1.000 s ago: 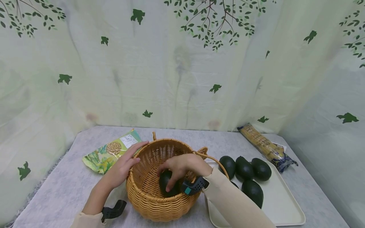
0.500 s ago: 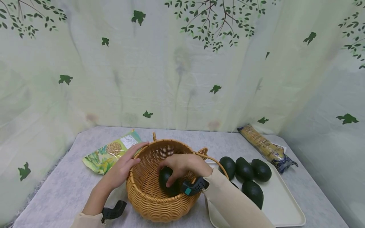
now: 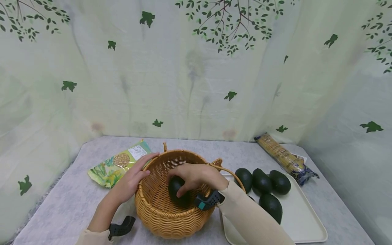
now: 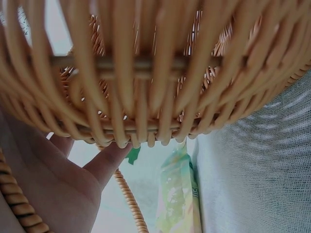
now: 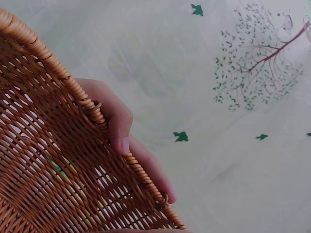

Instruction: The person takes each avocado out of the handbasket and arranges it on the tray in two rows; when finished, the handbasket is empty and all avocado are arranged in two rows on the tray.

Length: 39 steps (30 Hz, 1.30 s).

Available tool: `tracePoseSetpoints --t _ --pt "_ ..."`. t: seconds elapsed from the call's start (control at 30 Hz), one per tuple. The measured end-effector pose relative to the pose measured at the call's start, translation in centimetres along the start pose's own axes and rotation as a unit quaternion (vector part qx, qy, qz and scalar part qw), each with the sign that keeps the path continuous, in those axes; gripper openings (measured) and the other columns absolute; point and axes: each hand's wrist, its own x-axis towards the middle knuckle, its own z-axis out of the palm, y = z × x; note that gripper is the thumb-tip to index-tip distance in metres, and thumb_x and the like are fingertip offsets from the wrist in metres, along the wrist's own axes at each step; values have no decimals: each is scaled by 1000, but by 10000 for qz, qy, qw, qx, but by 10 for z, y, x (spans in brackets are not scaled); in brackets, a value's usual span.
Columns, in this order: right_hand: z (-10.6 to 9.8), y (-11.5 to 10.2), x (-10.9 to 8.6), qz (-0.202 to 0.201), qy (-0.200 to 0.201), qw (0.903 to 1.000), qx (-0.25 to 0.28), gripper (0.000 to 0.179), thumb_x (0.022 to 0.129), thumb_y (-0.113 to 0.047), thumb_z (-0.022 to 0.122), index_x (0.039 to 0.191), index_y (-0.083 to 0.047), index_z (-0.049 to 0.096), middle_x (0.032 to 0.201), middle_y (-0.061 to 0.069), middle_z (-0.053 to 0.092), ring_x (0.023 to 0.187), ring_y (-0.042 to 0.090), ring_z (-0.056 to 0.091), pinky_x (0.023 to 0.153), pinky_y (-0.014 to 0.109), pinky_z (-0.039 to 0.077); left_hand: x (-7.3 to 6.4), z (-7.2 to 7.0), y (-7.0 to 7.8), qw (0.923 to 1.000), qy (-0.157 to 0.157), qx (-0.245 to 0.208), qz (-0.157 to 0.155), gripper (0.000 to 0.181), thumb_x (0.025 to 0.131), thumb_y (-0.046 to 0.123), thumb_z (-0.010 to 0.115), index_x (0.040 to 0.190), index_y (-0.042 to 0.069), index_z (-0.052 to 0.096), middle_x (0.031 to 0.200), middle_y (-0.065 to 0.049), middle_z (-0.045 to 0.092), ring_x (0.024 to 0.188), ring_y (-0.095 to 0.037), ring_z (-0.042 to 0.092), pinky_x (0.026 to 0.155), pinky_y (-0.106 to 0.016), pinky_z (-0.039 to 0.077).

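A round wicker basket (image 3: 176, 224) stands at the front middle of the table. My left hand (image 3: 133, 180) holds its left rim, with the thumb hooked over the edge in the right wrist view and the fingers along the outside. Inside the basket, my right hand (image 3: 193, 177) grips a dark green avocado (image 3: 175, 190) from above, fingers on its far side and thumb on its near side. The left wrist view looks at the woven basket wall (image 4: 146, 82) from outside, with part of the left hand (image 4: 63, 179) below it.
On the right, a cream tray (image 3: 301, 217) bears several avocados (image 3: 261, 181), partly behind the right sleeve. A pack of noodles or pasta (image 3: 281, 154) lies behind the tray. A green-yellow bag (image 3: 117, 163) lies left of the basket, whose thin handle (image 3: 231, 173) hangs rightward.
My right hand has shifted slightly left and up inside the basket with the avocado. The left hand stays on the rim.
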Motion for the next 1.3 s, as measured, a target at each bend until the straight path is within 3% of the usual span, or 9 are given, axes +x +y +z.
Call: tracePoseSetpoints --t 0.37,0.47,0.6,0.73,1.0,1.17,1.3 --pt "-8 -3 -9 -539 387 9977 124 47 94 -25 78 137 -16 60 137 -2 62 125 9 56 103 24 45 0 -1 0 10000 -32 -46 -49 51 110 12 36 161 16 36 162 -15 36 147 -43 32 106 -72 36" --pt "-12 -4 -14 -624 792 9943 346 34 97 -17 73 130 -16 65 129 0 67 115 7 61 98 22 48 1 -1 0 9999 -42 -36 -91 51 110 13 37 161 17 36 162 -16 36 147 -44 32 105 -73 37" --pt "-14 -5 -19 -636 980 9908 687 24 99 -8 69 122 -14 67 119 3 70 107 14 68 92 25 54 0 -1 0 9999 -31 -7 -98 51 110 13 37 161 18 36 162 -16 36 148 -44 32 106 -74 35" --pt "-12 -4 -20 -623 847 9916 751 27 98 -10 70 124 -11 67 124 6 70 110 22 70 93 28 55 0 0 0 10000 -10 34 -76 51 110 13 36 161 18 36 162 -15 37 147 -42 33 106 -73 34" --pt "-13 -5 -17 -609 823 9936 477 35 99 -15 71 132 -10 65 132 6 68 117 20 66 97 24 51 0 -1 0 10000 -28 69 -63 51 110 13 36 161 17 35 161 -15 37 146 -41 35 106 -71 36" --pt "-23 -13 -16 -474 444 9979 50 41 100 -19 70 139 -12 62 137 3 66 127 17 60 104 26 47 0 -1 0 9999 -37 149 -69 52 110 13 36 161 19 35 162 -13 38 146 -37 36 106 -65 40" --pt "-36 -20 -14 -514 231 9984 -56 44 99 -22 71 140 -12 62 139 4 64 127 19 60 103 28 48 0 -1 -2 9999 -45 79 -69 51 110 13 36 161 19 35 162 -14 37 147 -39 33 108 -69 36"
